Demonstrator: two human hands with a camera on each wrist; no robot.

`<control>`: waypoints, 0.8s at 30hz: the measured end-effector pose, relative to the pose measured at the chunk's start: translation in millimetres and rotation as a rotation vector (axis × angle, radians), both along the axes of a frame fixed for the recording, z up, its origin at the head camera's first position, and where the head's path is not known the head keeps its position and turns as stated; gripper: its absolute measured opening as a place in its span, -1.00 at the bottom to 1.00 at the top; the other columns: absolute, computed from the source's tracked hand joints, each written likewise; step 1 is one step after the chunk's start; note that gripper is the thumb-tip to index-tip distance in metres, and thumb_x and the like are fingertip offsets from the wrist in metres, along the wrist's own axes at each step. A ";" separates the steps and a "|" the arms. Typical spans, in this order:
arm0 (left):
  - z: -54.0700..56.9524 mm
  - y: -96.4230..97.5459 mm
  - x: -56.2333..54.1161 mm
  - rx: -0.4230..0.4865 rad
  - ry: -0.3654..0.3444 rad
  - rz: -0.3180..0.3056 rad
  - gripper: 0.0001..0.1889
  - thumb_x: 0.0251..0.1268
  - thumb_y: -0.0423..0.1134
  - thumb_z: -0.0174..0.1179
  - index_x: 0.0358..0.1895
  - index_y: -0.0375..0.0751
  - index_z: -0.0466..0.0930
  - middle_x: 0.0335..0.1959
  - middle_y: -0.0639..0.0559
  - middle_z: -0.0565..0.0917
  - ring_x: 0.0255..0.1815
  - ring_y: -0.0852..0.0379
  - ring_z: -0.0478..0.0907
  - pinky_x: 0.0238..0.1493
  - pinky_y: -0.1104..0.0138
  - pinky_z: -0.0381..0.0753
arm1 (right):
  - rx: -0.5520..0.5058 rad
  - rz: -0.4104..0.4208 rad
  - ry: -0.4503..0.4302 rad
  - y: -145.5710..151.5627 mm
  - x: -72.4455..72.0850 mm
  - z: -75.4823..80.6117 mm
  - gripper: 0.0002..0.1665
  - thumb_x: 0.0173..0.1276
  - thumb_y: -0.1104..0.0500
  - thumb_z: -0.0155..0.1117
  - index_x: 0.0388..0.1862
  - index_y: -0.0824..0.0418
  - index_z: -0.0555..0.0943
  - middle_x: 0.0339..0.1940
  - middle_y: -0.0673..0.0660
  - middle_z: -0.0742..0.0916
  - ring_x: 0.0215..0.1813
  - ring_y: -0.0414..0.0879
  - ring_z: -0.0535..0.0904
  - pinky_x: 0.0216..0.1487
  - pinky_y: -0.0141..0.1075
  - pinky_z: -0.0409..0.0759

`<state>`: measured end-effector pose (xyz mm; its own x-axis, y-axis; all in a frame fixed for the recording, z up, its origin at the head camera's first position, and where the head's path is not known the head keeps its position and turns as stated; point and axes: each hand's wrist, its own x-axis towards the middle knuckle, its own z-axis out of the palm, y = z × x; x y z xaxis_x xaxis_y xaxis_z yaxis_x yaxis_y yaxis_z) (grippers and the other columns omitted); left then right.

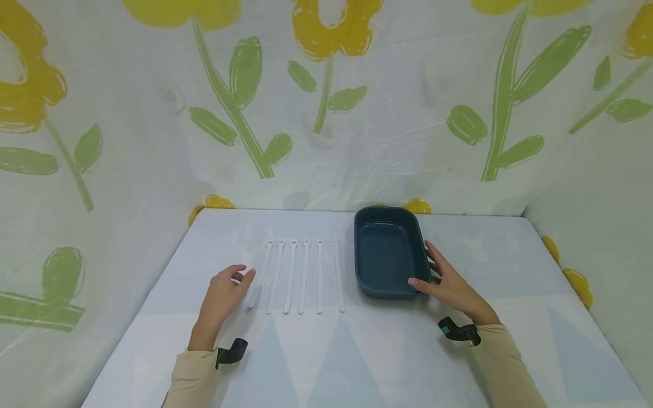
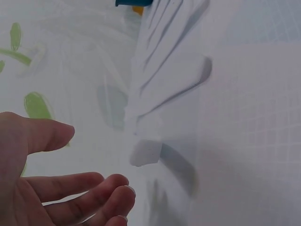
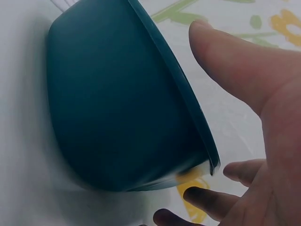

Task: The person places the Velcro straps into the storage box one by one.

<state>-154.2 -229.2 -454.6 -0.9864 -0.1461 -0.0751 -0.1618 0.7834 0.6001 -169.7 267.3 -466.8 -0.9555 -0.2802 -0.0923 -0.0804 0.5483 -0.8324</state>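
Observation:
A dark teal rectangular tub (image 1: 390, 258) stands on the table, right of the middle. My right hand (image 1: 449, 286) is at its near right corner, thumb over the rim and fingers spread beside the outer wall. In the right wrist view a gap shows between the thumb (image 3: 225, 66) and the tub's rim. Several thin white strips with small square heads (image 1: 319, 277) lie side by side left of the tub. My left hand (image 1: 224, 294) hovers left of them, fingers loosely bent and thumb apart. Just beyond its fingertips is a short white piece (image 2: 146, 153), slightly blurred in the head view.
The pale table (image 1: 398, 362) has a blue triangle pattern. White sheeting with yellow flowers (image 1: 357, 153) hangs behind it and along both sides. The tub stands close to the far edge. Each wrist carries a small black camera (image 1: 232, 351) over a beige sleeve.

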 end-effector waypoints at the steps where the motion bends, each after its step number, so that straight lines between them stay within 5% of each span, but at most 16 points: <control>1: -0.4 0.0 -0.2 -0.002 -0.009 0.001 -0.41 0.54 0.07 0.11 0.34 -0.38 0.51 0.01 -0.30 0.70 -0.13 -0.08 0.66 -0.22 0.20 0.62 | -0.001 0.002 0.000 -0.3 0.1 0.0 0.28 0.43 -0.09 0.38 0.74 -0.02 -0.34 0.73 0.40 -0.02 0.64 0.53 0.06 0.49 0.36 0.33; 24: -8.6 5.8 -0.9 -0.052 -0.111 -0.007 -0.40 0.48 0.06 0.15 0.26 -0.45 0.54 -0.07 -0.33 0.73 -0.24 -0.05 0.66 -0.22 0.08 0.69 | -0.038 0.019 -0.035 -3.1 1.2 -6.0 0.36 0.38 -0.10 0.44 0.74 -0.01 -0.38 0.75 0.34 -0.14 0.67 0.52 -0.04 0.50 0.35 0.32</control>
